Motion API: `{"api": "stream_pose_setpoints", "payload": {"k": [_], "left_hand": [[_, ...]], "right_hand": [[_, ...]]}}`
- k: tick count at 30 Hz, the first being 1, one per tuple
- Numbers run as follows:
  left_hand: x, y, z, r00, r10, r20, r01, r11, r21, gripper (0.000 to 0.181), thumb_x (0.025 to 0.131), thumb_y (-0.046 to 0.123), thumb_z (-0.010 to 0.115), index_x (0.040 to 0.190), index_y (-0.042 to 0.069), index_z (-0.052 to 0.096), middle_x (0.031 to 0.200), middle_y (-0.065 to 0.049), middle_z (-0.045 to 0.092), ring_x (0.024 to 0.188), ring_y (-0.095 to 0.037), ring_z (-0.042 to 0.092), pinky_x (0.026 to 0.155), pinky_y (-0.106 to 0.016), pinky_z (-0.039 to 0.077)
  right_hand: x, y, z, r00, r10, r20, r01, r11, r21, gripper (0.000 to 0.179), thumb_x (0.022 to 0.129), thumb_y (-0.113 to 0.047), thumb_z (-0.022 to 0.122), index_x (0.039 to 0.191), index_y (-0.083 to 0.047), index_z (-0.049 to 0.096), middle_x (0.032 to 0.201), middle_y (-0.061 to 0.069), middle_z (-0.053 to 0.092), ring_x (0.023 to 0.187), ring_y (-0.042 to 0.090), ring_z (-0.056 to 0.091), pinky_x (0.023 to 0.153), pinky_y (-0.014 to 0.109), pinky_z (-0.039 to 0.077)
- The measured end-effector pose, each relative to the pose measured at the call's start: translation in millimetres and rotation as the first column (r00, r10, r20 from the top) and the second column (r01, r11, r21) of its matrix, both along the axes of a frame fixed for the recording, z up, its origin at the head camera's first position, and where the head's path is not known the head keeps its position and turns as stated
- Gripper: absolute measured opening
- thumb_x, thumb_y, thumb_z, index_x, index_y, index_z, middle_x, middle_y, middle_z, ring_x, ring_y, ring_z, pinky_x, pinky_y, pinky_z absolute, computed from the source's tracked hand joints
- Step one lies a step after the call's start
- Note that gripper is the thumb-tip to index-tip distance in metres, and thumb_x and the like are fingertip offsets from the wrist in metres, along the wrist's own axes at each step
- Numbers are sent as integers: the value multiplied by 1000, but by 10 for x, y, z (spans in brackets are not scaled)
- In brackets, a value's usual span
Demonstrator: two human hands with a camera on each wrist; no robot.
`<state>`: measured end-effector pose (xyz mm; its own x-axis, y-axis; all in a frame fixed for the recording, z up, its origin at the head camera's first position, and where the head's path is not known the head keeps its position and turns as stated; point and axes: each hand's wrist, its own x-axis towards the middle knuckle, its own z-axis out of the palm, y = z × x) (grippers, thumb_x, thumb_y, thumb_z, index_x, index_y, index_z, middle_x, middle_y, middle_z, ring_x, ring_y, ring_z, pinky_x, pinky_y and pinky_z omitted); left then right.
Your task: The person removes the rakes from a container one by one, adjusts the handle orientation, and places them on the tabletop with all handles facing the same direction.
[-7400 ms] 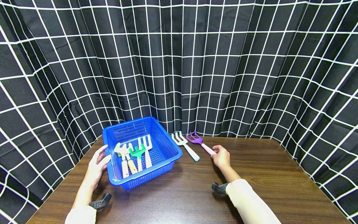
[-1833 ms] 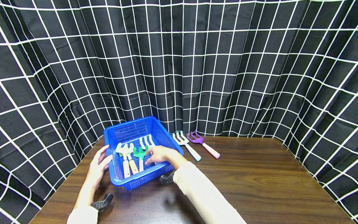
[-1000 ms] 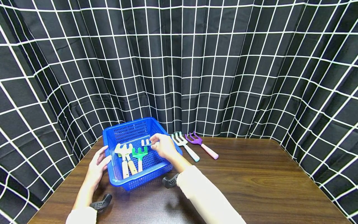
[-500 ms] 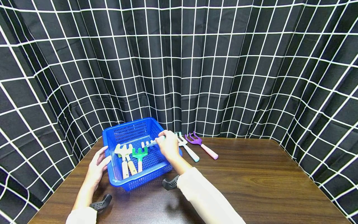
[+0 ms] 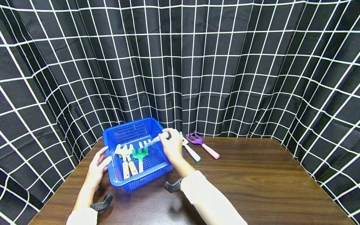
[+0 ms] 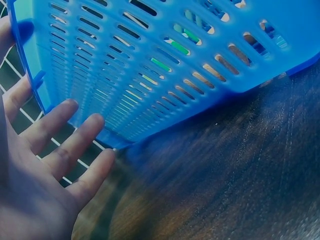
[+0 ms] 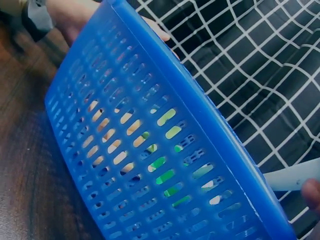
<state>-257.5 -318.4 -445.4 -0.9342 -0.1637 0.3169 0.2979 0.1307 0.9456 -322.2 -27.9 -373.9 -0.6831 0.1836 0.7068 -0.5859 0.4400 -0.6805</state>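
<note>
Tilted inside the blue basket [image 5: 142, 179] is a pale garden hand fork [image 5: 153, 142]; my right hand [image 5: 172, 145] grips its light-blue handle end above the right rim. Its handle [image 7: 292, 176] also shows past the rim in the right wrist view. My left hand [image 5: 97, 167] touches the basket's left rim with thumb and fingertips, its other fingers loosely extended in the left wrist view. In the basket lie a green-headed hand fork [image 5: 140, 153] and, to its left, cream-coloured tools with wooden handles [image 5: 126, 169].
Right of the basket, a hand fork with a pale handle [image 5: 192, 154] lies partly hidden behind my right hand. Next to it is a purple hand fork [image 5: 198, 141] with a pink handle. A black curtain [image 5: 225, 78] with white grid lines stands behind the wooden table [image 5: 267, 181].
My right hand has gone from the purple fork, which stays on the table, into the basket. There it has taken the pale fork and raised its handle rightward. The left hand stays at the rim.
</note>
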Motion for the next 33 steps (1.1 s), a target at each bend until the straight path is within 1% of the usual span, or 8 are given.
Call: {"api": "stream_pose_setpoints", "payload": {"k": [4, 10, 16, 20, 23, 25, 28, 33], "left_hand": [[2, 6, -2, 1000, 7, 5, -7, 1000, -13, 53, 101, 19, 54, 148, 5, 33, 118, 9, 54, 102, 0, 58, 80, -20, 48], [3, 5, 4, 1000, 3, 5, -3, 1000, -7, 53, 101, 18, 54, 148, 5, 33, 117, 10, 54, 100, 2, 58, 79, -20, 48], [-7, -7, -11, 1000, -13, -9, 13, 1000, 12, 53, 101, 16, 54, 148, 4, 32, 114, 12, 57, 98, 1, 60, 78, -20, 49], [-6, -3, -1, 1000, -18, -14, 19, 1000, 19, 53, 101, 15, 54, 147, 3, 33, 114, 11, 58, 97, -1, 60, 78, -20, 50], [-1, 8, 10, 1000, -16, -5, 16, 1000, 9, 53, 101, 16, 54, 147, 3, 33, 115, 10, 57, 97, 0, 60, 79, -20, 49], [2, 15, 16, 1000, -10, 2, 10, 1000, -1, 53, 101, 17, 54, 147, 3, 33, 115, 9, 56, 98, 1, 59, 79, -20, 49], [3, 19, 17, 1000, -7, 8, 7, 1000, -6, 53, 101, 18, 54, 147, 4, 33, 115, 10, 56, 98, 0, 59, 79, -20, 49], [-2, -3, -3, 1000, 2, 3, -2, 1000, -2, 52, 101, 16, 54, 148, 5, 33, 115, 12, 56, 99, 1, 59, 79, -20, 49]], "right_hand": [[37, 19, -11, 999, 42, -27, -44, 997, -61, 17, 79, -13, 76, 94, -7, 72, 83, 4, 65, 70, 16, 55, 62, 28, 43], [74, 47, -35, 987, 127, -97, -140, 980, -143, 18, 78, -5, 75, 96, -5, 71, 81, 6, 66, 63, 13, 58, 58, 22, 46], [158, 83, -4, 967, 243, -81, -256, 925, -281, 19, 80, 7, 71, 99, 6, 68, 78, 18, 66, 55, 33, 63, 50, 19, 48], [322, 164, 131, 952, 297, -76, -305, 890, -338, 18, 81, 11, 67, 99, 14, 64, 78, 25, 65, 58, 47, 62, 52, 31, 54], [414, 259, 212, 943, 326, -62, -328, 885, -331, 18, 81, 12, 66, 98, 16, 62, 77, 27, 65, 59, 46, 63, 56, 42, 56], [406, 333, 218, 935, 350, -48, -348, 885, -308, 18, 82, 13, 65, 99, 17, 61, 77, 27, 65, 60, 45, 63, 57, 45, 56], [366, 460, 221, 927, 374, -20, -364, 889, -277, 19, 83, 11, 66, 100, 16, 61, 76, 28, 65, 60, 41, 65, 57, 37, 56], [177, 685, 153, 906, 424, 5, -403, 866, -296, 20, 86, 8, 66, 104, 15, 62, 77, 31, 65, 60, 25, 65, 56, 26, 53]]}}
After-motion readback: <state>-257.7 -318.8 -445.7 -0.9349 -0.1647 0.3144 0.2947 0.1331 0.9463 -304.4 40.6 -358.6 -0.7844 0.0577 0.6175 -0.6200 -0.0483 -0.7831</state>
